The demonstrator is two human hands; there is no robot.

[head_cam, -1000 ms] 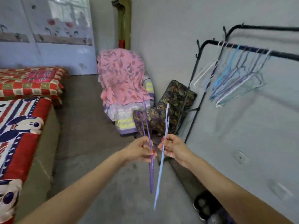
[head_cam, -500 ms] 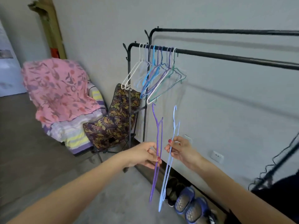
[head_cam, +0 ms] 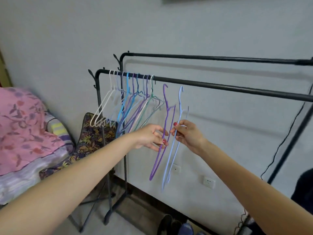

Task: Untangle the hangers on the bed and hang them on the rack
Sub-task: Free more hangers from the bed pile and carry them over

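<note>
A pink floral cloth (head_cam: 25, 129) is lying over a pile of striped bedding at the far left, and a dark leaf-patterned folding chair (head_cam: 94, 133) is leaning against the wall just beside it. Next comes the black clothes rack (head_cam: 220, 86), whose front rail is carrying a bunch of hung hangers (head_cam: 128, 106) in white, blue, purple and green, crowded near its left end. The left hand (head_cam: 149, 136) is reaching out from the lower left with its fingers curled round the purple hanger (head_cam: 163, 133), pinching it about midway along its length; this hanger is standing nearly upright, its hook just below the front rail and just right of the hung bunch, not over the rail. Just beside it, the right hand (head_cam: 188, 133) is pinching the light blue hanger (head_cam: 174, 141) between thumb and fingertips, again about midway up, with its hook also below the rail. The two held hangers are hanging apart from each other. White wall sockets (head_cam: 209, 183) are sitting low on the wall behind them, and dark shoes (head_cam: 171, 225) are lying on the floor at the bottom edge.
</note>
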